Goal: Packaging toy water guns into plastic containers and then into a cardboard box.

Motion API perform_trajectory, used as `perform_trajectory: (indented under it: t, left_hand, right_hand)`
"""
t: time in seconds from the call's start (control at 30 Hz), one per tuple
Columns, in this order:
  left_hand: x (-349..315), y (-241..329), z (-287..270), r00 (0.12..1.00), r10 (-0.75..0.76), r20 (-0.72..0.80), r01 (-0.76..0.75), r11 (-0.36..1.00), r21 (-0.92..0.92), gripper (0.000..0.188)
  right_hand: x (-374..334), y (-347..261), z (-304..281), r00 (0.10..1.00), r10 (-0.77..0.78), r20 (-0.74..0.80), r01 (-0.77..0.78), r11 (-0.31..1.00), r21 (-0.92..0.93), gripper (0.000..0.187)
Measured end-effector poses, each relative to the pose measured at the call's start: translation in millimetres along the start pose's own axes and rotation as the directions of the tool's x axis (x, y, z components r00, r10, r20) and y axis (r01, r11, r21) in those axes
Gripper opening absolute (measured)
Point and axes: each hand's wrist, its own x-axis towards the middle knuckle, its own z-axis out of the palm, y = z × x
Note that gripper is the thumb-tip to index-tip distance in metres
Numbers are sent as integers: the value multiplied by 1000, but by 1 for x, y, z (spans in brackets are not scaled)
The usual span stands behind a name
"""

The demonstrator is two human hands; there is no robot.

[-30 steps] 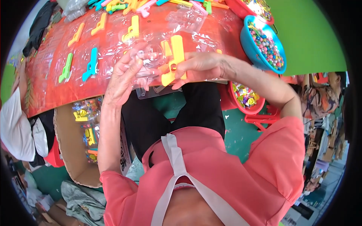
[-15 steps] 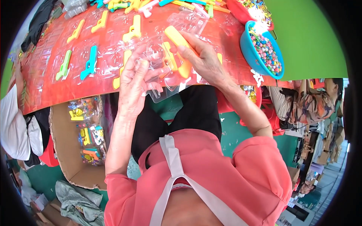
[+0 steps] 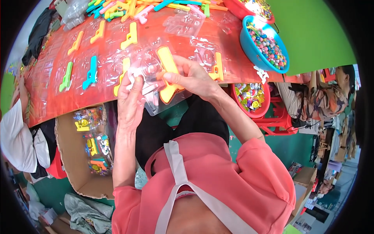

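**Yellow toy gun (image 3: 167, 60) seemingly being fitted into a clear tray (image 3: 150, 64)**

From the left, a green toy gun (image 3: 67, 76) and a blue toy gun (image 3: 90, 74) are lying toward the left of the near edge of the tabletop (image 3: 54, 101). Next, the left hand (image 3: 130, 95) is pinching the clear tray, thumb on top, and the tray is reaching beyond the middle of the near edge. There the yellow toy gun is overlapping the tray; whether it is seated, one cannot tell. The right hand (image 3: 194, 80) is gripping this gun closely, its thumb on the gun's side. The step in hand appears to be the fitting; the next move is probably calling for aligning and pressing. Compared with half a second ago, the right hand is covering less of the gun, and farther right another yellow gun (image 3: 219, 68) is showing more fully.
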Motion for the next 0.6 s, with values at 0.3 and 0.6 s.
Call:
perform_trajectory:
  t: [0.3, 0.6]
  left_hand:
    - [9, 18, -6, 995, 0, -96, 5, 999, 51, 43]
    - [62, -34, 39, 978, -159, 134, 150, 986, 74, 45]
  right_hand:
    - [-17, 31, -83, 877, -480, -38, 9, 94, -996, 62]
    - [-61, 30, -177, 928, -350, -126, -52, 214, -975, 58]
